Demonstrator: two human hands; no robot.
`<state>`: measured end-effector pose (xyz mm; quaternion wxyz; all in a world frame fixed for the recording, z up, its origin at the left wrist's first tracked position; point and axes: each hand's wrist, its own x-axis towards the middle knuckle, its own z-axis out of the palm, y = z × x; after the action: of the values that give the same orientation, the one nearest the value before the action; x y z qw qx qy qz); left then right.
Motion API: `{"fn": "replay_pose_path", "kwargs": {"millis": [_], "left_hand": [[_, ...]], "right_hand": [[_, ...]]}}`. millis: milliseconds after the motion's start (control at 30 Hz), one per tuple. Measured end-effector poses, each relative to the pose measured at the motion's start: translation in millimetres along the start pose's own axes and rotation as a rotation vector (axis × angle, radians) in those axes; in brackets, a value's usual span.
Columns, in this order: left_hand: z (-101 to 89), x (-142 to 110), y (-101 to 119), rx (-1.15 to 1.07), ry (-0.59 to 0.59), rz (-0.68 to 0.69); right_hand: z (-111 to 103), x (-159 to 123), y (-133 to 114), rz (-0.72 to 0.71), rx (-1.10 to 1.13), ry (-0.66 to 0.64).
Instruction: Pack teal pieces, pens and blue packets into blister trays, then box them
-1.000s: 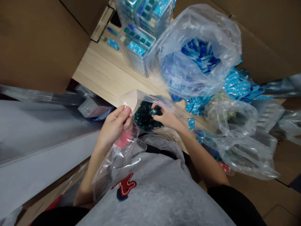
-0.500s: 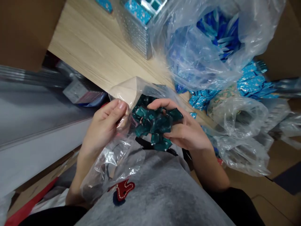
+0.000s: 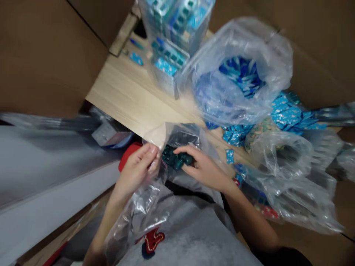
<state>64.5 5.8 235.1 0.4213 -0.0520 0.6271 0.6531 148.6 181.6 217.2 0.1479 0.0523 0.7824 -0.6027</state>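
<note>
Teal foil sachets (image 3: 176, 158) at mouth of clear plastic bag (image 3: 184, 136), by table edge. L hand (image 3: 137, 171) pinching bag rim; R hand (image 3: 205, 168) clenched on sachets. Bag of blue sachets (image 3: 241, 77) nearby on wood table (image 3: 130, 99).

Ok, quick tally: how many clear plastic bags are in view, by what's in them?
Teal-sachet bag: 1
Blue-sachet bag: 1
Round-mouthed bag, contents unclear: 1
Lower-right bag, contents unclear: 1
Blurred edge bag, contents unclear: 1
Total: 5
</note>
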Motion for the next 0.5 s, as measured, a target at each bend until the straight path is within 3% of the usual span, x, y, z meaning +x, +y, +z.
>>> {"fn": "replay_pose_path", "kwargs": {"millis": [100, 200, 367, 500], "left_hand": [[1.6, 2.2, -1.5, 0.021, -0.002, -0.018], [5.1, 1.6, -0.3, 0.060, 0.016, -0.017], [11.4, -0.6, 3.6, 0.158, 0.058, 0.091], [16.8, 11.3, 12.5, 0.297, -0.057, 0.178]], "right_hand": [[9.0, 7.3, 22.6, 0.165, -0.341, 0.012], [11.6, 11.8, 36.5, 0.228, -0.475, 0.122], [6.3, 7.9, 53.3, 0.140, -0.172, 0.289], [-5.1, 4.3, 68.0, 0.158, 0.054, 0.388]]}}
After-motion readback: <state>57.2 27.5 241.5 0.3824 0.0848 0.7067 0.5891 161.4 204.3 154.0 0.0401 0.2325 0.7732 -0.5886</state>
